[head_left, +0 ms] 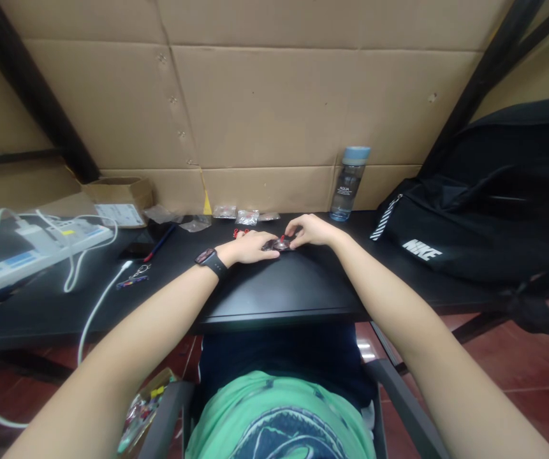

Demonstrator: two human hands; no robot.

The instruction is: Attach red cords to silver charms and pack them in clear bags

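A small shiny clear plastic packet (282, 244) with something dark and red at it lies low over the black table between my hands. My left hand (255, 247) rests over its left end, with the thumb along the near edge and the fingers curled around the far side. At the right end, my right hand (311, 231) is bent in a pinch on the packet, its fingertips near a tiny red piece. Just beyond my left hand sit small red looped pieces (240, 233). What exactly the packet contains is too small to make out.
Flat clear packets (247, 217) lie along the cardboard wall. A water bottle (349, 185) stands behind my right hand, with a black backpack (484, 217) further right. Left are a power strip (39, 252), white cable, pen, keys (135, 275) and open cardboard box (120, 201).
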